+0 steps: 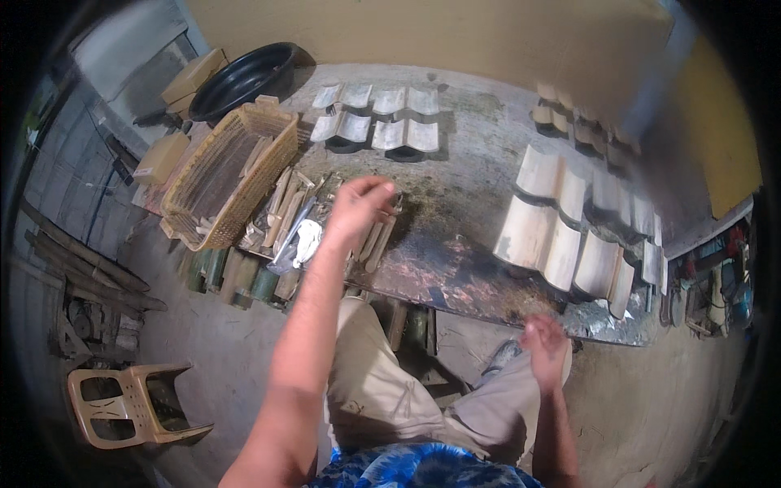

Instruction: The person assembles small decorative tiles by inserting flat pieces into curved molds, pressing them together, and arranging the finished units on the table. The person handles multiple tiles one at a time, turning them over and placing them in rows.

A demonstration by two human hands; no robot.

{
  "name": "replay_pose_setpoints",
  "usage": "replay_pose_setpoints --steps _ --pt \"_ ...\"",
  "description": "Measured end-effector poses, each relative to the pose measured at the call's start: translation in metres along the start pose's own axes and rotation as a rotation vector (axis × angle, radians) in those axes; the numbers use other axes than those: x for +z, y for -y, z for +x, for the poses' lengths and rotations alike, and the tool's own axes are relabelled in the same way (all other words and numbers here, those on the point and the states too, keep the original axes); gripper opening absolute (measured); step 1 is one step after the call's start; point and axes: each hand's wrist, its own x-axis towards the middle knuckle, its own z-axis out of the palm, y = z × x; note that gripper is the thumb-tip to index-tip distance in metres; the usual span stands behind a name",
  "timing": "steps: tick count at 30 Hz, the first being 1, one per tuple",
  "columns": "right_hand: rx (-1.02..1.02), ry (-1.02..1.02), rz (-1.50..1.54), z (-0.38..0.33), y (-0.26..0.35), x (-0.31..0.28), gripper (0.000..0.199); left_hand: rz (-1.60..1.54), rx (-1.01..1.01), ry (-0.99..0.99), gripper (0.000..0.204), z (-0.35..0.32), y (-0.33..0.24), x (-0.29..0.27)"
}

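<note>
My left hand is raised over the near part of the dark worktop. Its fingers are curled together, and whatever they may hold is hidden. Below it lie several narrow wooden strips, with a crumpled white cloth or bag to the left. My right hand hovers by my right knee at the table's front edge, smeared by motion, so its fingers are unclear. Beyond it, pale curved pieces like split bamboo sit in rows. Smaller curved pieces stand in pairs farther back.
A yellow slatted basket stands at the table's left, before a black basin and cardboard boxes. Cut green bamboo lengths are under the table. A tan plastic chair is on the floor at left.
</note>
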Motion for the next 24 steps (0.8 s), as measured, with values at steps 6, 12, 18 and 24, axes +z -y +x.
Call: replay_pose_setpoints --steps 6,12,18,24 --pt "0.126 0.177 0.135 -0.027 -0.013 0.031 0.021 0.056 -0.028 -0.117 0.022 0.046 0.005 -0.041" --pt "0.153 0.224 0.062 -0.027 -0.011 0.057 0.02 -0.059 -0.032 -0.225 0.016 0.084 0.03 -0.069" --pt "0.279 0.263 0.037 -0.04 -0.013 0.071 0.021 -0.058 0.021 -0.522 0.019 0.138 0.035 -0.099" --pt "0.356 0.266 0.08 -0.056 -0.016 0.072 0.021 0.13 -0.042 -0.497 0.018 0.173 0.04 -0.102"
